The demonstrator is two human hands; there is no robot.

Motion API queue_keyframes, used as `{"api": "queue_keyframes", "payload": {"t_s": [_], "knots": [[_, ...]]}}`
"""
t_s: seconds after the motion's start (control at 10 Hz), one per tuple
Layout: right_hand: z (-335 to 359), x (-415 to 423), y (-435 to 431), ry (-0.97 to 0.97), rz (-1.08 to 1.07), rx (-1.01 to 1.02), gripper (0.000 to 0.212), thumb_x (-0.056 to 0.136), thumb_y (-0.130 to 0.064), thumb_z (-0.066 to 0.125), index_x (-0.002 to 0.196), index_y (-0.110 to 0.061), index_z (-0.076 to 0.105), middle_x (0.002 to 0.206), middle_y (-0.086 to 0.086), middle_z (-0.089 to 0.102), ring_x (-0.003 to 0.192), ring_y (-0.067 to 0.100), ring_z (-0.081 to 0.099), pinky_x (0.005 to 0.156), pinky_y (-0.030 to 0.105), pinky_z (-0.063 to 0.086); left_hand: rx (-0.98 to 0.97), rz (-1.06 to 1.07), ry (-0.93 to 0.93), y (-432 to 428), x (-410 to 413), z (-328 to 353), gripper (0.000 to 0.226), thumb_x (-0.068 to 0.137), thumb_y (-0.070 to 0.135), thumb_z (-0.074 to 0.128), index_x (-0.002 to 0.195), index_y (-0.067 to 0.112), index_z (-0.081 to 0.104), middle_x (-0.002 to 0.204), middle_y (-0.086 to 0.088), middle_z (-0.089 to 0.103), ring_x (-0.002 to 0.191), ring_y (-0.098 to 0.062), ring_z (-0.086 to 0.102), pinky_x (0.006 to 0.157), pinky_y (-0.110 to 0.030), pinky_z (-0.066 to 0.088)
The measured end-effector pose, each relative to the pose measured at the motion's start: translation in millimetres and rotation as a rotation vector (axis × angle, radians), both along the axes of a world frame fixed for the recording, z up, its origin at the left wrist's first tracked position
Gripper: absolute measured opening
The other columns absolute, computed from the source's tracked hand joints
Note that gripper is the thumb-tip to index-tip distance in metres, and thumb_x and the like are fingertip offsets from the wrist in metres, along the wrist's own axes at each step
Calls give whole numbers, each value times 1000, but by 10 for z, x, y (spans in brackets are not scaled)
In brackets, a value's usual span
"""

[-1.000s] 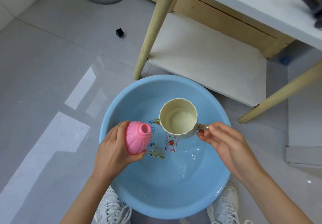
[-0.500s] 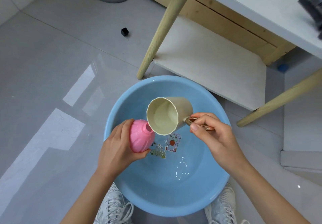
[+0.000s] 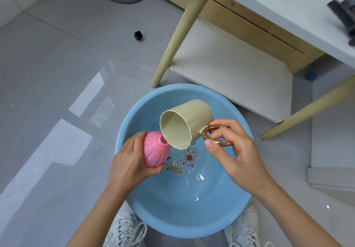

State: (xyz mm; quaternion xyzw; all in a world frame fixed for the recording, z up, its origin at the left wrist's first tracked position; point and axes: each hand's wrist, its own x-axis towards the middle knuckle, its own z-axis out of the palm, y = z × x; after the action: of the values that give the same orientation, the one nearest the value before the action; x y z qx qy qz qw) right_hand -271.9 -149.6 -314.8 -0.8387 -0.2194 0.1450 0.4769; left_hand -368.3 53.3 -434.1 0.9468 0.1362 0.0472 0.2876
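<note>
Two hands work above a round blue plastic basin holding shallow water. Our left hand wraps its fingers around a pink ribbed squeeze bulb. Our right hand pinches the gold ring handle of a cream faceted mug, tipped sideways with its rim touching the bulb's opening.

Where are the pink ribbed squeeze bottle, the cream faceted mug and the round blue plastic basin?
pink ribbed squeeze bottle [image 3: 156, 151], head view, its side.
cream faceted mug [image 3: 198, 114], head view, outer wall.
round blue plastic basin [image 3: 192, 231], head view, near rim.
</note>
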Motion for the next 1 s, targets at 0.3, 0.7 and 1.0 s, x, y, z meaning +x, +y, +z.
{"api": "queue_keyframes", "payload": {"t_s": [0.3, 0.7, 1.0], "knots": [[23, -43, 12, -120, 59, -29, 21, 86, -31, 59, 78, -12, 61, 113, 4, 52, 111, 15, 55, 82, 18, 49, -5, 1, -2, -2, 1, -7, 97, 42, 52, 88, 120, 13, 46, 113, -6, 64, 97, -27, 63, 71, -34, 53], [45, -69, 32, -249, 111, -64, 19, 88, -25, 60, 78, -8, 61, 112, 8, 50, 97, 7, 57, 82, 13, 44, -13, 11, -5, -5, -1, -2, 97, 43, 51, 88, 121, 14, 45, 113, -5, 64, 96, -27, 63, 69, -35, 53], [49, -75, 37, -302, 131, -89, 19, 88, -24, 60, 79, -7, 61, 113, 10, 49, 96, 10, 57, 80, 13, 44, -12, 12, -7, -8, 2, -1, 97, 42, 51, 89, 120, 14, 45, 113, -5, 64, 96, -27, 63, 69, -35, 53]]}}
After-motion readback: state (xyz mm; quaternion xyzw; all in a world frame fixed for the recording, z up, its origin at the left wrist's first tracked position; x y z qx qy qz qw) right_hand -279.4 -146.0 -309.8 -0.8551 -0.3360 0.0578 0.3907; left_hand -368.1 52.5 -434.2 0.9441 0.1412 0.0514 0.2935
